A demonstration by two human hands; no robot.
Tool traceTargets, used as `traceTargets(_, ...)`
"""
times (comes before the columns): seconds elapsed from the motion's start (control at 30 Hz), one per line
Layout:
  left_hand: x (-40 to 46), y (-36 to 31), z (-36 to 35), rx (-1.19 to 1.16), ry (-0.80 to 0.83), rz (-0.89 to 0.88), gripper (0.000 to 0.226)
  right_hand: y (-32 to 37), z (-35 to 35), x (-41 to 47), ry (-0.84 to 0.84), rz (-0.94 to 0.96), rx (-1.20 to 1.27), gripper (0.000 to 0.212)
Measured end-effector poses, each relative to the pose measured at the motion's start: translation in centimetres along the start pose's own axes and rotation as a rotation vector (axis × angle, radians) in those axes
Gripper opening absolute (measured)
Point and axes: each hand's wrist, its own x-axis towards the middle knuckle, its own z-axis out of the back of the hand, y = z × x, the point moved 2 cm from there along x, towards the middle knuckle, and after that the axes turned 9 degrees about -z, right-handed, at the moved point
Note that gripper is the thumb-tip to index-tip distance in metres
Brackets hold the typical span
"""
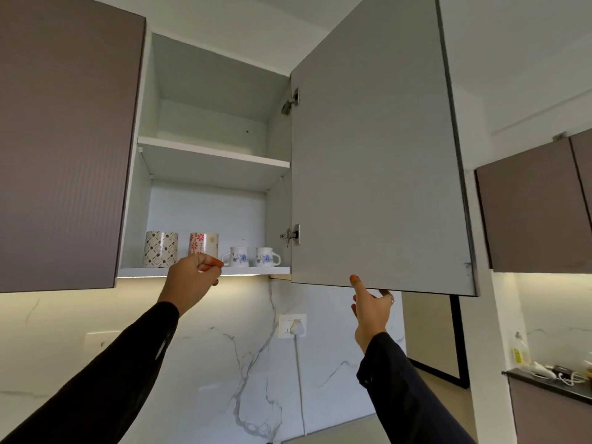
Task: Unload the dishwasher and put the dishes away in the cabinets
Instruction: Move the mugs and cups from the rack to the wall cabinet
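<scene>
Nearest, two dark sleeves reaching up. Right hand at the bottom edge of the open cabinet door — index finger straight up against the panel, other fingers hooked behind the edge. Left hand just before the lower shelf, fingers curled in, nothing visibly held. Farther in, on that shelf: patterned mug, red-flowered mug beside it, then two blue-flowered cups — upright, in a row. Upper shelf above. Behind, marble backsplash with a plugged-in wall socket.
</scene>
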Motion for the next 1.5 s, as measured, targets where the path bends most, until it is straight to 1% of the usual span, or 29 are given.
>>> traceTargets(0.07,-1.3,-0.7,-0.7,-0.002,0.008,0.021,0.015,1.1,1.1,-0.1,0.009,0.010,-0.004,0.083)
traceTargets(0.1,-1.8,-1.0,-0.9,-0.004,0.012,0.030,0.013,1.5,1.6,-0.2,0.010,0.011,-0.002,0.080)
traceTargets(0.17,-3.0,-1.7,-1.2,-0.015,0.014,0.051,0.010,2.0,2.6,-0.3,0.016,0.006,-0.005,0.063)
traceTargets(0.23,-3.9,-2.3,-1.3,-0.024,0.012,0.063,0.010,2.2,3.5,-0.4,0.014,0.002,-0.019,0.041)
traceTargets(0.27,-4.3,-2.6,-1.3,-0.022,0.009,0.064,0.010,2.2,3.8,-0.3,0.005,0.015,-0.032,0.034)
traceTargets(0.3,-4.5,-2.9,-1.1,-0.020,0.006,0.065,0.010,2.1,4.0,-0.5,-0.006,0.033,-0.045,0.031)
traceTargets(0.4,-4.7,-3.7,-0.7,-0.039,-0.006,0.077,0.011,2.0,4.3,-1.2,-0.037,0.096,-0.092,0.034)
traceTargets(0.5,-4.6,-4.5,-0.4,-0.072,-0.022,0.076,0.012,1.6,4.0,-2.7,-0.040,0.187,-0.142,0.029)
traceTargets(0.57,-4.7,-5.0,-0.4,-0.094,-0.024,0.072,0.010,1.1,3.5,-4.0,-0.029,0.261,-0.189,0.030)
traceTargets(0.67,-5.0,-5.4,-0.4,-0.123,0.002,0.059,0.008,0.3,2.3,-5.5,0.041,0.388,-0.303,0.025)
traceTargets(0.73,-5.4,-5.7,-0.3,-0.158,0.021,0.053,0.010,-0.3,1.5,-6.3,0.080,0.426,-0.387,0.037)
traceTargets(0.77,-5.6,-5.8,-0.2,-0.190,0.030,0.052,0.013,-0.7,0.9,-6.7,0.098,0.440,-0.423,0.038)
traceTargets(0.83,-6.0,-6.2,0.2,-0.288,0.042,0.055,0.019,-1.2,-0.4,-8.0,0.165,0.471,-0.472,0.026)
traceTargets(0.87,-6.2,-6.3,0.6,-0.359,0.042,0.060,0.025,-1.6,-1.1,-8.5,0.203,0.491,-0.498,0.016)
traceTargets(0.9,-6.3,-6.4,1.1,-0.432,0.038,0.067,0.037,-2.0,-1.9,-9.1,0.242,0.509,-0.530,0.015)
traceTargets(0.93,-6.4,-6.4,1.7,-0.496,0.023,0.074,0.053,-2.3,-2.7,-9.7,0.275,0.508,-0.559,0.028)
traceTargets(0.97,-6.4,-6.3,2.3,-0.541,0.006,0.076,0.068,-2.7,-3.4,-10.3,0.297,0.499,-0.577,0.036)
traceTargets(1.0,-6.5,-6.0,2.9,-0.576,-0.008,0.071,0.075,-3.0,-4.1,-10.7,0.312,0.497,-0.594,0.039)
traceTargets(1.07,-6.7,-5.2,4.2,-0.614,-0.015,0.044,0.082,-3.9,-5.7,-11.6,0.351,0.502,-0.638,0.042)
traceTargets(1.17,-7.1,-4.0,5.8,-0.605,0.002,-0.005,0.093,-5.8,-8.0,-12.3,0.420,0.548,-0.757,0.043)
traceTargets(1.2,-7.1,-3.7,6.3,-0.596,-0.008,-0.014,0.092,-6.5,-8.8,-12.5,0.441,0.574,-0.793,0.043)
traceTargets(1.23,-7.1,-3.3,6.7,-0.577,-0.035,-0.013,0.086,-7.2,-9.6,-12.6,0.459,0.603,-0.824,0.042)
traceTargets(1.27,-6.9,-2.7,7.2,-0.538,-0.088,-0.001,0.071,-7.9,-10.4,-12.7,0.473,0.624,-0.852,0.042)
traceTargets(1.3,-6.7,-2.0,7.8,-0.465,-0.172,0.015,0.053,-8.6,-11.2,-12.8,0.481,0.644,-0.868,0.043)
traceTargets(1.33,-6.4,-1.3,8.3,-0.378,-0.259,0.030,0.041,-9.1,-11.7,-12.7,0.483,0.659,-0.884,0.043)
traceTargets(1.4,-5.5,0.5,9.4,-0.272,-0.355,0.016,0.036,-10.2,-13.1,-12.5,0.479,0.707,-0.926,0.045)
traceTargets(1.5,-4.2,3.2,10.5,-0.222,-0.430,-0.016,0.034,-11.6,-14.7,-11.8,0.507,0.806,-1.045,0.049)
